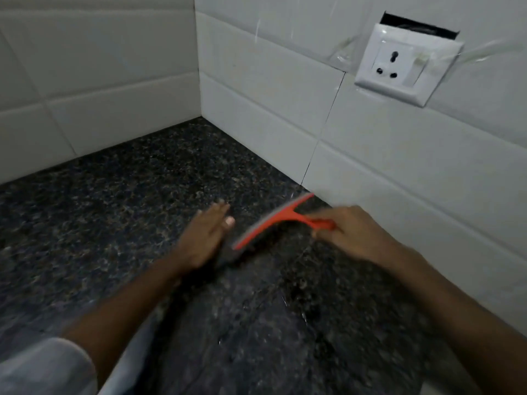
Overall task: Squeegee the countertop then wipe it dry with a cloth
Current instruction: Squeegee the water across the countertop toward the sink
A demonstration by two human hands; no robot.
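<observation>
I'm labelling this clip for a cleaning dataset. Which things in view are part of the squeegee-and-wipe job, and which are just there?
Part of the job:
squeegee, gripped by its handle in the right hand
countertop
left hand, fingers straight, beside the blade

Just there:
wall socket
wall tiles

No cloth is in view.

Dark speckled granite countertop (pixel 119 201) bears the red squeegee (pixel 273 220), blade down.
</observation>
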